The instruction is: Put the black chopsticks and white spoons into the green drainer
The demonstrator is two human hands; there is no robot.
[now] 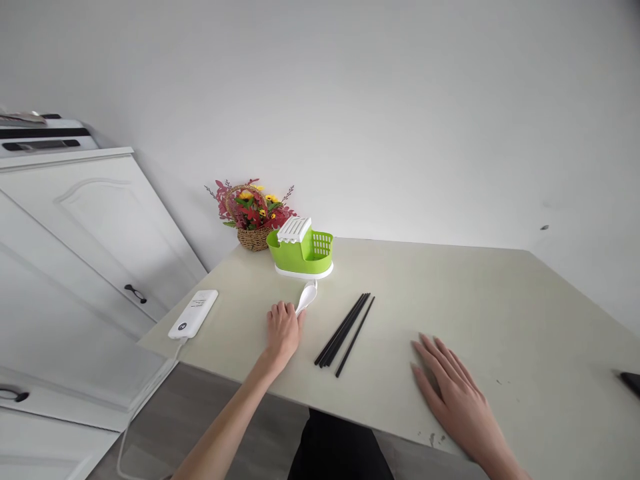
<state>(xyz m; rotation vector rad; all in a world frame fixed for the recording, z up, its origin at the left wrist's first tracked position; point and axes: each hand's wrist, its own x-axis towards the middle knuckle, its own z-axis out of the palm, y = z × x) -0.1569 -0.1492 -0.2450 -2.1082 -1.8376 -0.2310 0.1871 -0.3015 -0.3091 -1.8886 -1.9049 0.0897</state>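
My left hand (283, 328) is closed around the handle of a white spoon (308, 294), its bowl pointing away from me. Part of the handle is hidden under the fingers. Just beyond the spoon stands a green utensil caddy (303, 257) with a white slotted top and a white base. Several black chopsticks (343, 330) lie on the table between my hands, one a little apart from the bunch. To the right of them my right hand (453, 390) rests flat on the tabletop, fingers stretched out, holding nothing.
A wicker basket of artificial flowers (255, 217) stands behind the caddy, near the wall. At the left edge of the pale table (425, 280) lies a white power bank (195, 313) with a cable hanging down. White cabinets (95, 220) stand at left; a dark object (631, 382) is at far right.
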